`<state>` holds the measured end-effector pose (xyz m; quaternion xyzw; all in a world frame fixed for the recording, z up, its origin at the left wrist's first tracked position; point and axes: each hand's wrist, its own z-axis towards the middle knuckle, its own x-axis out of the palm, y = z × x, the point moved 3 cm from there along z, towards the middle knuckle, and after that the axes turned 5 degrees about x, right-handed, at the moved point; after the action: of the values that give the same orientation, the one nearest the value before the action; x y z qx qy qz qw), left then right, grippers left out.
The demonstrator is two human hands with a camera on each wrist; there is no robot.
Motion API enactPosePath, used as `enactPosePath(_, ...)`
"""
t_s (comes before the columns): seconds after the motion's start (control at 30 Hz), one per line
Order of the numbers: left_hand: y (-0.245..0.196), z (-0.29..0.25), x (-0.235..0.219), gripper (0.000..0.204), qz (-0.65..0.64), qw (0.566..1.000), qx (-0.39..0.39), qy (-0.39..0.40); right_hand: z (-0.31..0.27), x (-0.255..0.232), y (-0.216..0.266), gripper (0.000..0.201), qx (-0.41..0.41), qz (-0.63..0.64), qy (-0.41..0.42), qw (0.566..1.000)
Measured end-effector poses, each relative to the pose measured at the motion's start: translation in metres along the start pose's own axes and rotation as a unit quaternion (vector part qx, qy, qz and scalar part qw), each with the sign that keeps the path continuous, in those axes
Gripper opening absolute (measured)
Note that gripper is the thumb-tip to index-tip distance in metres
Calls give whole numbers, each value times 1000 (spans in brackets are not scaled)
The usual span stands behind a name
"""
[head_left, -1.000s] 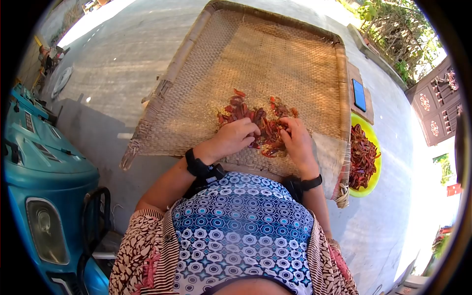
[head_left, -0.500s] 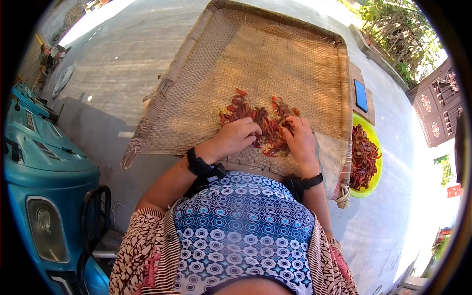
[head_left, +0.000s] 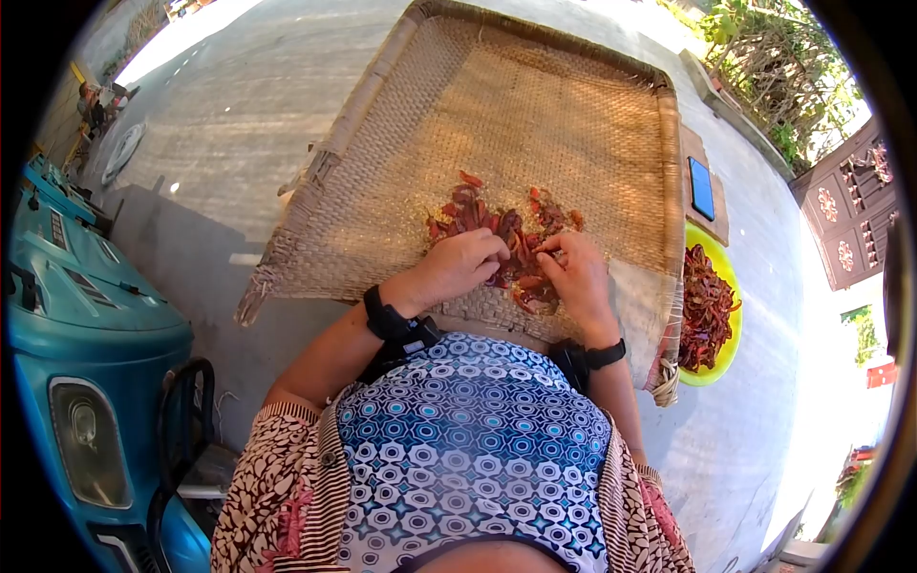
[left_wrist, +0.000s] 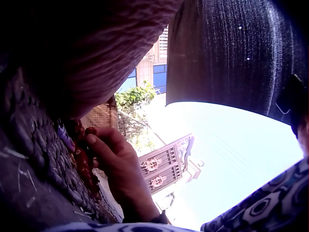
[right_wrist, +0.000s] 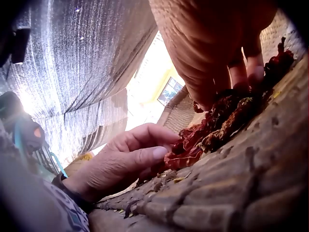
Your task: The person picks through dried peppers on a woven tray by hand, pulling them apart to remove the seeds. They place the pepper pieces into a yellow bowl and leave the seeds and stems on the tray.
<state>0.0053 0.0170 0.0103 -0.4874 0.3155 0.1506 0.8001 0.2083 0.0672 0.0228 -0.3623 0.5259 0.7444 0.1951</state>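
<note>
A heap of dried red chili peppers (head_left: 468, 208) lies with scattered yellow seeds near the front of a large woven bamboo tray (head_left: 391, 95). At the heap's near side, my left hand (head_left: 458, 263) pinches a wrinkled red chili (right_wrist: 186, 158) between thumb and fingers, best seen in the right wrist view. My right hand (head_left: 579, 279) is just to the right, its thumb and forefinger closed on a small dark red piece of chili (left_wrist: 91, 131) in the left wrist view. Its other fingers curl down over the heap.
A yellow-green basin (head_left: 730, 334) full of dried chilies stands right of the tray. Above it, a phone (head_left: 701, 187) rests on a board. A teal vehicle (head_left: 115, 353) stands at the left, and a black metal frame (head_left: 170, 449) is beside it.
My right hand's thumb and forefinger have come together, and the hand has shifted slightly left over the heap. My left hand stays nearly where it was.
</note>
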Motion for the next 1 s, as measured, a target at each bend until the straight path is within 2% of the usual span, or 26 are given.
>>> enactPosePath(0.07,-1,0,-1,20,-2,1000,-2,-2,1,2,1,14,5,40,13,999)
enactPosePath(0.17,-1,1,-2,21,-6,1000,-10,1,1,0,7,12,-59,23,-1,998)
enactPosePath(0.37,-3,1,-3,22,-4,1000,-24,8,-1,-1,12,13,-103,11,-24,994)
enactPosePath(0.5,-6,2,-5,20,-2,1000,-27,13,-3,1,12,15,-88,49,-9,995)
enactPosePath(0.7,-2,1,-2,14,33,999,20,6,-3,5,7,15,-69,64,10,996)
enactPosePath(1.0,-1,0,-1,14,27,999,12,20,-3,11,-4,15,-7,102,26,994)
